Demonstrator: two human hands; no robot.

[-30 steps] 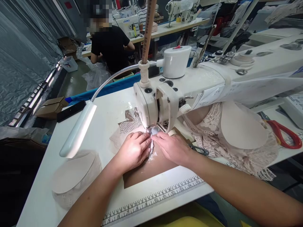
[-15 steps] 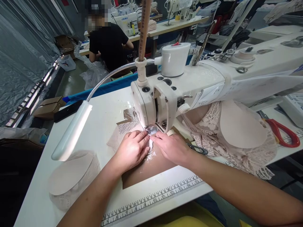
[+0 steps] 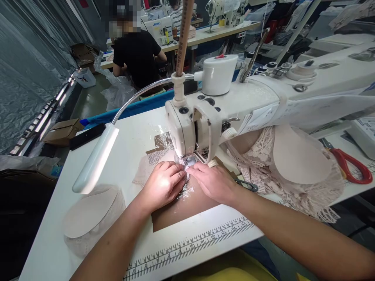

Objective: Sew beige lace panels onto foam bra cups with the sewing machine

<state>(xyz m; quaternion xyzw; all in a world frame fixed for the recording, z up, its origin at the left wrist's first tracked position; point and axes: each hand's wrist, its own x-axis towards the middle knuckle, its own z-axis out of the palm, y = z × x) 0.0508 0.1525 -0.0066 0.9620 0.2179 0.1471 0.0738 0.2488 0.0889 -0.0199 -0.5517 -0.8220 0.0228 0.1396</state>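
Under the head of a white sewing machine (image 3: 183, 128) both my hands meet near the needle. My left hand (image 3: 164, 182), fingers together and bent, presses on pale lace fabric (image 3: 145, 168) left of the presser foot. My right hand (image 3: 215, 181) has thumb and forefinger pinched close to the foot, at the edge of the work; what lies between them is too small to tell. Brown tape (image 3: 175, 216) covers the table beneath my hands. A pale cup piece with lace (image 3: 89, 214) lies at the left, and another lace-edged cup (image 3: 301, 156) rests right of the machine.
A white lamp (image 3: 95, 160) on a bendable neck hangs over the left of the table. Red-handled scissors (image 3: 351, 164) lie at the right, small dark snips (image 3: 247, 185) beside my right hand. A black phone (image 3: 87, 136) is at the back left. A person in black sits beyond.
The whole view has shifted slightly, so most things appear a little further right. My hands stay at the needle, and the pale fabric by my left fingers has moved slightly.
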